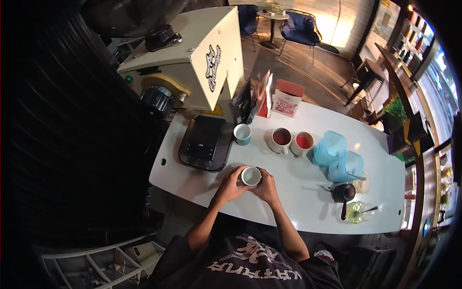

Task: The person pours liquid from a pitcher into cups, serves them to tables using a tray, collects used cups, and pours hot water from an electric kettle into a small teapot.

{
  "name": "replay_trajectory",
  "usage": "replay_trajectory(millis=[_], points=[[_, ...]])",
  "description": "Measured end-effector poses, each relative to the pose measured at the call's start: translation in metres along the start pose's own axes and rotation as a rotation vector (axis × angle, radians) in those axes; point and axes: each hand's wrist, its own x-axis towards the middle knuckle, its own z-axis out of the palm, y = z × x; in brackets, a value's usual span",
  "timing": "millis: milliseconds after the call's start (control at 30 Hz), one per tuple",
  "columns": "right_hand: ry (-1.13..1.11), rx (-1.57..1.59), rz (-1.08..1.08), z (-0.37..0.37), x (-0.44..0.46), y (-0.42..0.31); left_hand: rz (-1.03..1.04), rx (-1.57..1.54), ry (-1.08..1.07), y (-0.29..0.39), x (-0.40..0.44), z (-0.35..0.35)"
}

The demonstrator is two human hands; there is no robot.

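Between my two hands, near the front edge of the white table, is a small cup (pixel 250 177) with a pale, empty-looking inside. My left hand (pixel 233 185) wraps round its left side, and my right hand (pixel 265 187) is closed round its right side. A teal cup (pixel 242 135) stands behind it, beside a black scale (pixel 204 144). Farther right are two mugs, one with dark red liquid (pixel 281 138) and one with brighter red liquid (pixel 303 142).
A cream grinder (pixel 211 62) rises at the back left. Blue translucent containers (pixel 337 156), a black kettle (pixel 343 192) and a green-tinted glass (pixel 356 212) stand at the right. A red and white box (pixel 287 98) and upright bags (pixel 264 95) are at the back edge.
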Motion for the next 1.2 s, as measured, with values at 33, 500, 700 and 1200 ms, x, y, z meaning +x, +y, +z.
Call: replay_trajectory(millis=[33, 500, 700, 1200], points=[[-0.01, 0.0, -0.009, 0.006, 0.008, 0.0, -0.008, 0.01, 0.012, -0.002, 0.003, -0.005], [0.003, 0.027, -0.098, 0.039, 0.067, 0.016, -0.04, 0.366, 0.119, -0.032, 0.041, -0.033], [0.035, 0.153, 0.185, -0.002, 0.039, 0.018, -0.018, 0.277, 0.184, -0.06, 0.049, -0.029], [0.574, 0.372, 0.354, -0.093, 0.012, 0.058, -0.074, 0.236, 0.21, -0.063, 0.061, -0.03]])
